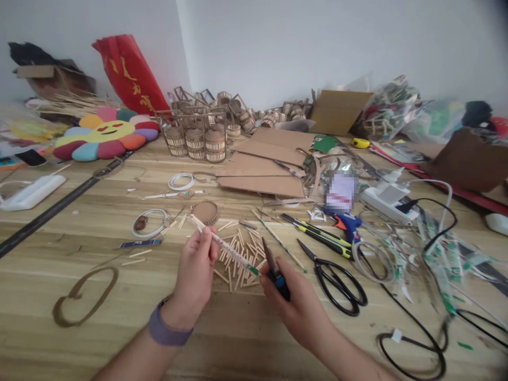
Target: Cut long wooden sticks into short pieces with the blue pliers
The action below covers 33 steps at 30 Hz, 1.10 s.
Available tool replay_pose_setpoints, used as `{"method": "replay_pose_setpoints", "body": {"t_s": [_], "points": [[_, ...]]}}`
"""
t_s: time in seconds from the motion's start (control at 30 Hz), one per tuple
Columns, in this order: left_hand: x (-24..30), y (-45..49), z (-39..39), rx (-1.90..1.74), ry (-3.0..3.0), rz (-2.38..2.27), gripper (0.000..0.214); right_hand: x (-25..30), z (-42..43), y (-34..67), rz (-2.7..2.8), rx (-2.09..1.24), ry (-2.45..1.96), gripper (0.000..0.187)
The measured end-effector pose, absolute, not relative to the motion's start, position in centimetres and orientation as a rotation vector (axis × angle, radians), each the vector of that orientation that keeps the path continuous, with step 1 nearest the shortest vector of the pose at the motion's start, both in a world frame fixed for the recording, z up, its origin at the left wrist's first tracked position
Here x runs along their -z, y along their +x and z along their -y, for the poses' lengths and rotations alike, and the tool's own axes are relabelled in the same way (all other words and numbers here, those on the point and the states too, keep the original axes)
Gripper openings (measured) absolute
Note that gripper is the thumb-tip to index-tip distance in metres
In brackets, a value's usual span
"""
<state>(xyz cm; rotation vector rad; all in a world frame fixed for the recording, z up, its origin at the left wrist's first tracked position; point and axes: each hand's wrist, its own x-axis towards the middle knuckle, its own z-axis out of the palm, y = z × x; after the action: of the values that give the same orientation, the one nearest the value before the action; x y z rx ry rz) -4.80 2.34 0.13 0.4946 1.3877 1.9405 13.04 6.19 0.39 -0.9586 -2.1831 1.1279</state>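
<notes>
My left hand (198,262) pinches a slim stick in a printed, see-through wrapper (234,253), like packaged chopsticks. It slants down to the right and ends in green. My right hand (291,291) is closed round pliers (273,264) with dark jaws and a blue-black handle, the jaws pointing up and away. Its fingertips are at the wrapper's green end; whether they grip it I cannot tell. Beneath both hands lies a loose heap of short wooden sticks (238,259). Just beyond my left hand is a round brown disc (205,212) with a ridged rim.
Black scissors (337,280), a yellow-black utility knife (317,235) and a blue glue gun (349,225) lie to the right, near tangled cables and a power strip (391,203). Cardboard sheets (265,164) and small slatted baskets (196,143) are behind. A brown strip loop (85,296) lies left.
</notes>
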Motion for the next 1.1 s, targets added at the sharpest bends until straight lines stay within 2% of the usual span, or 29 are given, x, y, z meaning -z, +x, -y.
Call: {"method": "replay_pose_setpoints", "body": {"t_s": [0.13,0.33,0.5,0.73,0.83,0.93,1.0,1.1], "points": [[0.2,-1.8,-1.6,-1.719,0.556,-1.371,0.041,-0.5,-5.9,13.0,2.142,-1.104,-0.946,0.012],[0.6,-0.2,-1.1,-1.545,0.582,-1.283,0.043,-0.5,-6.8,13.1,2.131,-1.131,-0.949,0.012],[-0.2,-3.2,-1.8,-1.837,0.391,-1.255,0.043,-0.7,-7.9,13.5,2.181,-1.232,-0.945,0.012],[-1.4,-7.5,-2.4,-1.973,0.187,-1.120,0.012,-2.0,-8.2,14.8,2.166,-1.290,-0.957,0.008],[-2.0,-8.9,-2.6,-2.056,0.044,-1.065,0.029,-3.1,-9.4,16.8,1.898,-1.284,-1.042,0.011],[-2.2,-9.1,-2.9,-2.039,-0.009,-1.051,0.032,-4.7,-11.4,19.6,1.322,-1.105,-1.009,0.019],[-2.1,-8.5,-3.0,-1.998,-0.021,-1.071,0.030,-5.6,-12.7,21.8,1.014,-0.841,-0.962,0.021],[-1.6,-7.4,-2.9,-1.907,-0.002,-1.105,0.023,-5.9,-14.4,25.4,0.941,-0.437,-1.069,0.012]]}}
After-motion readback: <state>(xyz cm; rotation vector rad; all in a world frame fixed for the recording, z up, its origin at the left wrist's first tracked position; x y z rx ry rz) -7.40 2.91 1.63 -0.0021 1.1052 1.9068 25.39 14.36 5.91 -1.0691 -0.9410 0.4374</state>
